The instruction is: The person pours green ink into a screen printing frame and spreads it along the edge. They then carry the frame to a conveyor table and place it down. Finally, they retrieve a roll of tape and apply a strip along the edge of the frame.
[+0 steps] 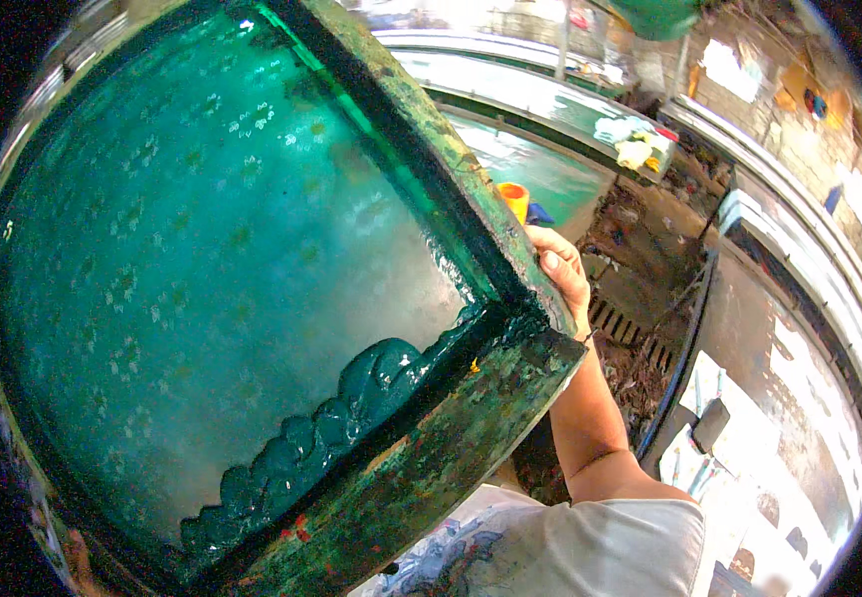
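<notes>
Long worktops (749, 298) lined the workshop beyond one large frame (421, 453), which filled the left of the view. One right hand (562, 267) was clamped on the frame's outer edge near its right corner; the frame extended leftward from it. One left hand (80, 559) probably showed at the lower-left margin; its grip could not be determined, nor could the frame's long axis. One green panel (202, 249), one ridge of green paint (371, 373) and one yellow cup (513, 204) were counted
</notes>
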Demonstrator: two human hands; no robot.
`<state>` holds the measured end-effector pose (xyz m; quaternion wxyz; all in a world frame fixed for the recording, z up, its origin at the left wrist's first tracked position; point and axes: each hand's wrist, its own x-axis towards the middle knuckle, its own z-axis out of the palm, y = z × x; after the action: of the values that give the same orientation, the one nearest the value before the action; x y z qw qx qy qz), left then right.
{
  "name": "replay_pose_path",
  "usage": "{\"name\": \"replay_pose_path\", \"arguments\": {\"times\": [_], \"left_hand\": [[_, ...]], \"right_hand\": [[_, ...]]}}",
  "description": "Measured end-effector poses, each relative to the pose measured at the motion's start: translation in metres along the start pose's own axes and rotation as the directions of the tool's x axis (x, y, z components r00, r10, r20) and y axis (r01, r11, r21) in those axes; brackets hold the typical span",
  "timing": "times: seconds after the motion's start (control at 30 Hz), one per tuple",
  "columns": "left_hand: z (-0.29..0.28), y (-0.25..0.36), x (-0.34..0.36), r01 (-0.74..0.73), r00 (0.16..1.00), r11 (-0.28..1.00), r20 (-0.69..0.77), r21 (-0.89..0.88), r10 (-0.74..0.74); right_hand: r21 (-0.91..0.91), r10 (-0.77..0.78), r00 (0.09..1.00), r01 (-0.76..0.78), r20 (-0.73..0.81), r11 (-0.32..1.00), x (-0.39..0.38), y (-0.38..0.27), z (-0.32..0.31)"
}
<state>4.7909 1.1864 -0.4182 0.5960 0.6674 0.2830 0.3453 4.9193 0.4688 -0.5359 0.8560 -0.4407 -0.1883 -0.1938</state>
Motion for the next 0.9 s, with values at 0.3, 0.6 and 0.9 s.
{"name": "replay_pose_path", "arguments": {"times": [0.3,0.6,0.9], "left_hand": [[0.256,0.044,-0.055,-0.048,0.896,0.995,0.444,0.090,0.003],[0.476,0.231,-0.175,-0.224,0.530,0.968,0.819,-0.115,0.220],[0.645,0.271,-0.234,-0.184,0.308,0.960,0.915,-0.210,0.259]], "right_hand": [[-0.134,-0.166,0.929,0.128,-0.331,0.983,-0.052,-0.125,-0.209],[-0.213,-0.401,0.759,0.341,-0.513,0.916,-0.110,-0.310,-0.231],[-0.313,-0.496,0.635,0.386,-0.592,0.868,-0.114,-0.396,-0.273]]}}
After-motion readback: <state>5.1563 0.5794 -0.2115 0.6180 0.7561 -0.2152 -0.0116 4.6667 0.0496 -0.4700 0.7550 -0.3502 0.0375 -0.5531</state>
